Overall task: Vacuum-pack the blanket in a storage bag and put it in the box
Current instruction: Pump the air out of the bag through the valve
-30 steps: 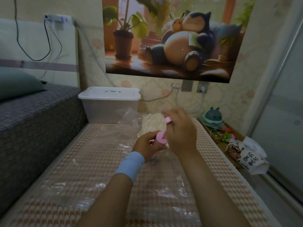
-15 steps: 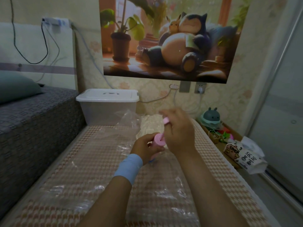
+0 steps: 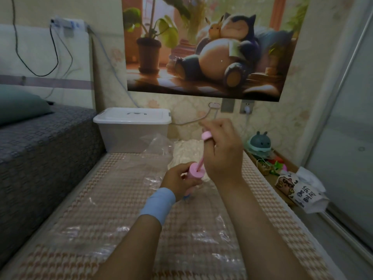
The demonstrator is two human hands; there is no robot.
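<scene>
The right hand [image 3: 222, 152] has pulled the handle [image 3: 206, 136] higher out of the pump [image 3: 195, 172]. Its fingers clasp that handle; the left hand [image 3: 177, 181] grips the pump on the bag [image 3: 113, 229].

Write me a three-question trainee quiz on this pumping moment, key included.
1. True or false: the box has its lid on.
2. The left grip holds: A) the pump barrel; B) the bag; C) a pillow.
3. Fill in: the right grip holds the pump's pink ____, with the rod drawn out.
Key: 1 true; 2 A; 3 handle.
</scene>
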